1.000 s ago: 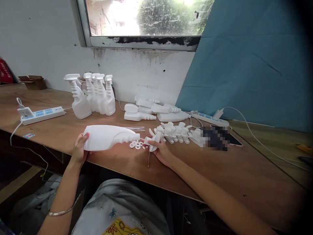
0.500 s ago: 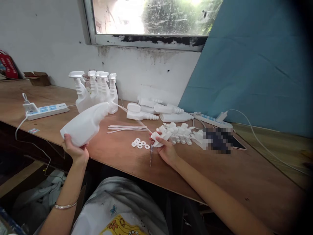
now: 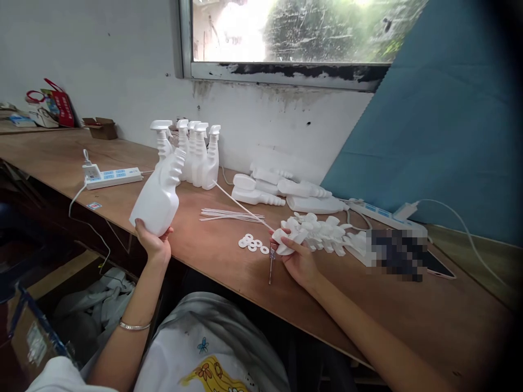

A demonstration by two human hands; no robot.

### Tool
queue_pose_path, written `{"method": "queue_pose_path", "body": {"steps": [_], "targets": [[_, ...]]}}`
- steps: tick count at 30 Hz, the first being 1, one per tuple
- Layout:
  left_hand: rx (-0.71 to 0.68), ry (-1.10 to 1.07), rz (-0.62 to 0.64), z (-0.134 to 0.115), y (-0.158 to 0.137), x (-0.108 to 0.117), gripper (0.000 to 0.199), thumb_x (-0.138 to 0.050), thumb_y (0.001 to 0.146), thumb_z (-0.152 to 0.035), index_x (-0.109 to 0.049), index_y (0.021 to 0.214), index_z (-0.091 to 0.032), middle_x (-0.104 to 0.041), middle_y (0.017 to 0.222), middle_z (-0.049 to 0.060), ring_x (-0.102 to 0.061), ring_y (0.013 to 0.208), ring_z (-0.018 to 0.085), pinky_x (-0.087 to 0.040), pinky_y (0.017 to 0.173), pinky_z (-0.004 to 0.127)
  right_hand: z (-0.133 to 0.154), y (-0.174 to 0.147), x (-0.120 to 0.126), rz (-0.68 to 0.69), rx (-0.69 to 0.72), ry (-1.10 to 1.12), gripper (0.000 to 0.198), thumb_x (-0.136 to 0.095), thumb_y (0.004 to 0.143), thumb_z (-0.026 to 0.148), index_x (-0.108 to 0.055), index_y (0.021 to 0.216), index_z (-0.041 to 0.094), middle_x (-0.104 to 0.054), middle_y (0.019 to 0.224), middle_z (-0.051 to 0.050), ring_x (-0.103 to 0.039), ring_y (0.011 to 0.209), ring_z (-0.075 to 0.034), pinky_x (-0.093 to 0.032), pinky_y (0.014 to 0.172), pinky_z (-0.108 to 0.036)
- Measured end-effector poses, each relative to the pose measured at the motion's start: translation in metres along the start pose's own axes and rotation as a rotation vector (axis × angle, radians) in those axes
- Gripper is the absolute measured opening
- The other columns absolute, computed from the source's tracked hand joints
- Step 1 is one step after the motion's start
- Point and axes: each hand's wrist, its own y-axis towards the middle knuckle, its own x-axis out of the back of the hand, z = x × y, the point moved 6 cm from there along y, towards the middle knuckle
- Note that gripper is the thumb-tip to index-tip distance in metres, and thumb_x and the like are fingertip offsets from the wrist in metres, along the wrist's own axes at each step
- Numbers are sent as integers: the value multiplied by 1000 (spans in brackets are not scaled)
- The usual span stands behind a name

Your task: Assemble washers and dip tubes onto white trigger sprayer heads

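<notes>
My left hand [image 3: 154,243] is closed around the base of a white plastic bottle [image 3: 157,190] without a top, raised over the table's front edge, its ribbed neck tilted up and right. In my right hand [image 3: 300,261] is a white trigger spray head [image 3: 288,239], gripped between thumb and fingers. A thin white dip tube [image 3: 241,206] runs from it up and left; its far tip is apart from the bottle's neck. A small screwdriver [image 3: 271,267] is just below my right fingers. White ring washers [image 3: 250,243] lie left of that hand, with more spray heads [image 3: 327,231] behind it.
Several assembled spray bottles [image 3: 199,158] stand at the back left. Bottles without tops [image 3: 261,190] lie by the wall, and loose tubes [image 3: 229,215] lie mid-table. Power strips [image 3: 118,177] with cords, a cardboard box [image 3: 100,128] and a phone [image 3: 441,265] are also on the table.
My left hand has turned the bottle more upright. The tube's tip, earlier close to the bottle's neck, is now clearly apart from it. The camera view has swung left.
</notes>
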Motion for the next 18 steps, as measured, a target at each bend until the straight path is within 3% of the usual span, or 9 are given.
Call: {"method": "queue_pose_path", "body": {"steps": [13, 18], "targets": [[-8, 1, -13, 0, 1, 0, 41, -37, 78, -47, -44, 111, -22, -52, 104, 10, -55, 70, 15, -42, 38, 17, -2, 8, 6, -9, -12, -39, 26, -73, 56, 15, -60, 79, 21, -69, 79, 0, -64, 65, -12, -54, 59, -20], [6, 13, -43, -1, -1, -1, 37, -42, 76, -45, -44, 105, -23, -48, 110, 9, -56, 87, 19, -50, 45, 22, -4, 7, 6, -12, -30, -49, 27, -73, 56, 15, -60, 78, 20, -69, 81, -1, -64, 66, -13, -54, 59, -21]]}}
